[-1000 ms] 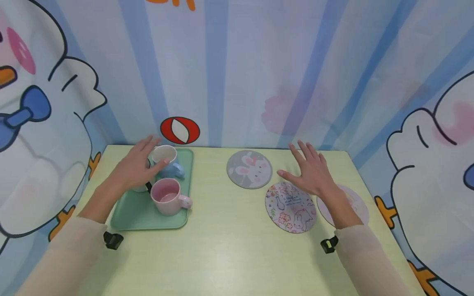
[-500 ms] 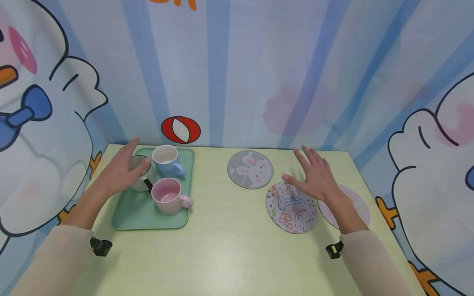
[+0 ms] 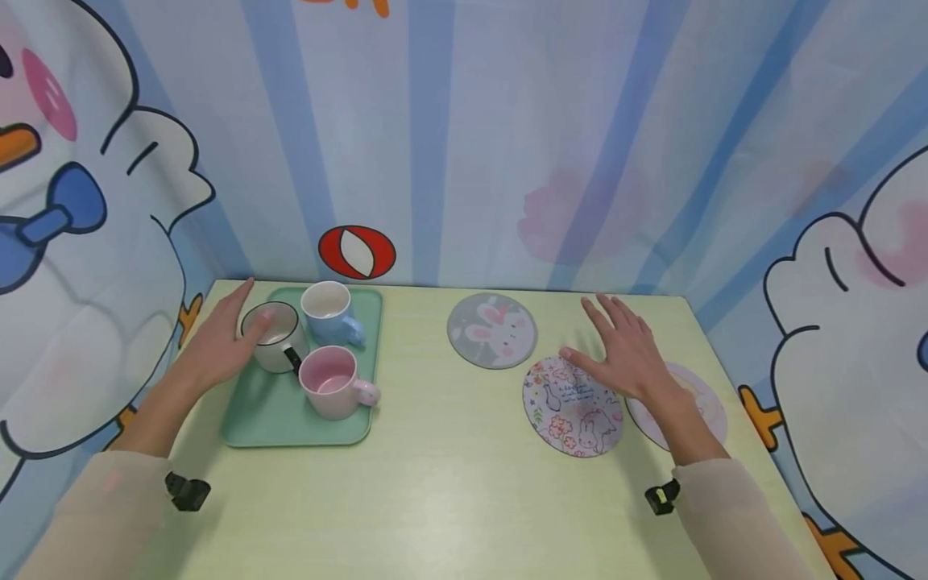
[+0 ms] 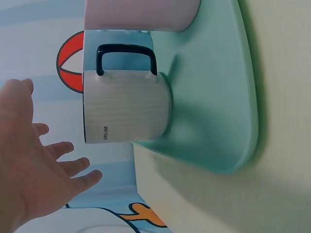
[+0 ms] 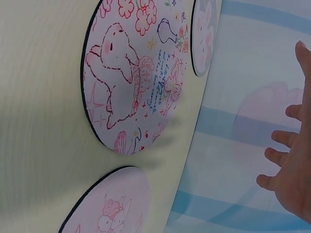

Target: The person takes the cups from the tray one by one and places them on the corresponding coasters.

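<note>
My left hand (image 3: 217,342) hovers at the left of the green tray (image 3: 290,427), fingers spread, thumb overlapping the rim of a white mug with a black handle (image 3: 279,350). In the left wrist view that hand stands apart from the white mug (image 4: 124,107). A blue mug with a white inside (image 3: 328,314) and a pink mug (image 3: 332,385) share the tray. My right hand (image 3: 627,354) is held over the round coasters, fingers spread and holding nothing. Nearest to it lie a flower-and-rabbit coaster (image 3: 573,411) and a pale pink coaster (image 3: 703,403), which the wrist partly covers.
A grey coaster with a white rabbit (image 3: 493,330) lies toward the back of the pale yellow table (image 3: 442,499). Behind the table hangs a blue-striped cartoon curtain (image 3: 471,145), which also lines both sides.
My left hand has drawn back left and down from above the mugs, uncovering the white mug. My right hand has shifted slightly right and down. The mugs and coasters stay put.
</note>
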Action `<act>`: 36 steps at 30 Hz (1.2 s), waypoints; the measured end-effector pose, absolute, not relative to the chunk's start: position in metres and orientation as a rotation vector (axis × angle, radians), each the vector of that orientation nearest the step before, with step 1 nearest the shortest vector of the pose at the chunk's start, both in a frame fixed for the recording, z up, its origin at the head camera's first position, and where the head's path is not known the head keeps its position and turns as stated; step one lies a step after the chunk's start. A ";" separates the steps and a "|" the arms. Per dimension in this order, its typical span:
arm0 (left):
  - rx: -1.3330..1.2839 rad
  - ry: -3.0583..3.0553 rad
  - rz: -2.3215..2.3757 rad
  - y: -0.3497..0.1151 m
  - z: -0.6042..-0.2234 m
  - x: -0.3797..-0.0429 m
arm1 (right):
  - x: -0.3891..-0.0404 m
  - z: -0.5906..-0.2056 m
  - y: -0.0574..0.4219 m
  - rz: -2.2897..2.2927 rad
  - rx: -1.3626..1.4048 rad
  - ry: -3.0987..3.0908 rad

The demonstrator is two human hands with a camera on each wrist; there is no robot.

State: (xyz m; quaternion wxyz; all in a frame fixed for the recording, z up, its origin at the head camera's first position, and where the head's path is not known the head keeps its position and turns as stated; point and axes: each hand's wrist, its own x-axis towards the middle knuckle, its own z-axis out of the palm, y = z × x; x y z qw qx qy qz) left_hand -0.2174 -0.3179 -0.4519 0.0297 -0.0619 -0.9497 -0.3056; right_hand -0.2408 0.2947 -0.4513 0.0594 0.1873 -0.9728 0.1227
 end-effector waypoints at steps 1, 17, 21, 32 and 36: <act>-0.190 -2.923 -0.958 -0.320 -0.454 -0.217 | -0.240 -0.452 0.295 0.379 0.576 -2.941; -0.097 -2.951 -1.214 -0.344 -0.478 -0.212 | -0.234 -0.458 0.302 0.424 0.632 -2.909; 0.023 -3.014 -1.201 -0.348 -0.482 -0.210 | -0.231 -0.459 0.305 0.446 0.624 -2.934; 0.021 -3.162 -1.065 -0.355 -0.492 -0.209 | -0.226 -0.468 0.319 0.458 0.619 -2.960; 0.036 -3.196 -1.029 -0.355 -0.497 -0.207 | -0.224 -0.474 0.325 0.452 0.608 -2.963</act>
